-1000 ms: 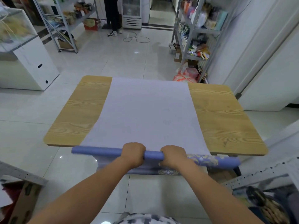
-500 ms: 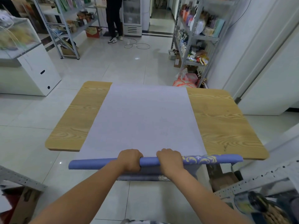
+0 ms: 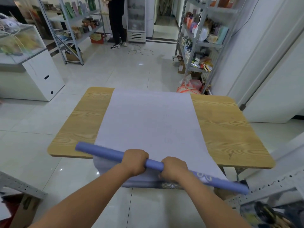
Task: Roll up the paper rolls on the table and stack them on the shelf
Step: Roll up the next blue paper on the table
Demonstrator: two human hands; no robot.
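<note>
- Left hand (image 3: 134, 162) and right hand (image 3: 174, 169): both curl round the blue paper roll (image 3: 102, 151), close together near its middle.
- Paper roll: at the near edge of the table (image 3: 230, 129), askew, with its left end over the tabletop and its right end off the edge.
- Sheet (image 3: 151, 122): lies flat out to the far edge.
- Change: a moment earlier the roll hung level, just off the edge; its left end now leads.
- Judgement: rolling has barely begun, and the skew probably needs squaring or the roll may wind unevenly.
</note>
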